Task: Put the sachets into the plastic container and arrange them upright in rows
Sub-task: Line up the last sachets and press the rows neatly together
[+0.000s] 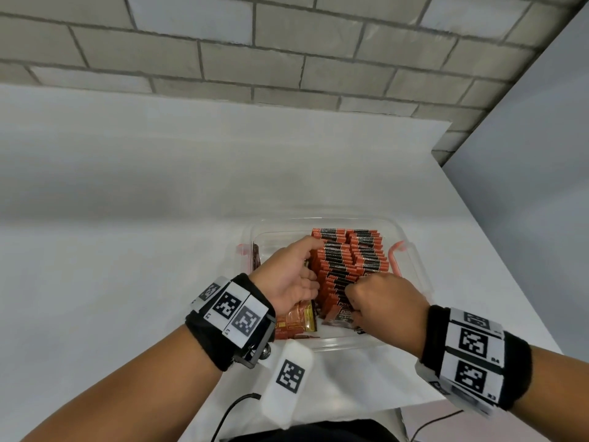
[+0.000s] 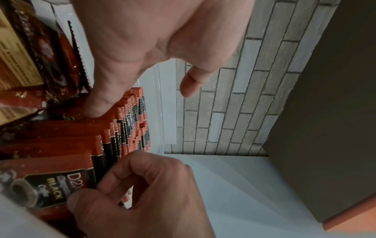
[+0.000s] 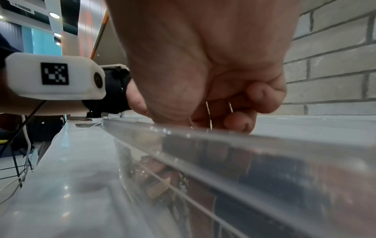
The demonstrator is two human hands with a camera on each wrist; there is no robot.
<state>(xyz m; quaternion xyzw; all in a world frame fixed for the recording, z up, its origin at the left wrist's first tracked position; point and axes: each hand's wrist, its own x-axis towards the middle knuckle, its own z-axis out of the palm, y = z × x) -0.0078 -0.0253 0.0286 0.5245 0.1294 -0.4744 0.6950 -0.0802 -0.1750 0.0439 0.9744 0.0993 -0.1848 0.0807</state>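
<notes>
A clear plastic container (image 1: 414, 269) holds red and black sachets (image 1: 353, 256) standing upright in rows along its right half. My left hand (image 1: 314, 263) lies against the left side of the nearer row. Its straight fingers (image 2: 97, 104) press on the sachet edges while the thumb (image 2: 190, 85) hovers free. At the front of the row, my right hand (image 1: 352, 303) is curled and pinches the front sachet (image 2: 52, 190), labelled black coffee, between thumb and fingers. In the right wrist view the curled fingers (image 3: 262, 96) sit just above the container rim (image 3: 244, 145).
Several loose sachets (image 1: 296, 320) lie flat in the container's near left part. One dark sachet (image 1: 256, 258) leans on the left wall. Red clips (image 1: 395, 256) flank the container. The white table (image 1: 127, 218) ends at a brick wall (image 1: 255, 59), with cables (image 1: 229, 413) at the near edge.
</notes>
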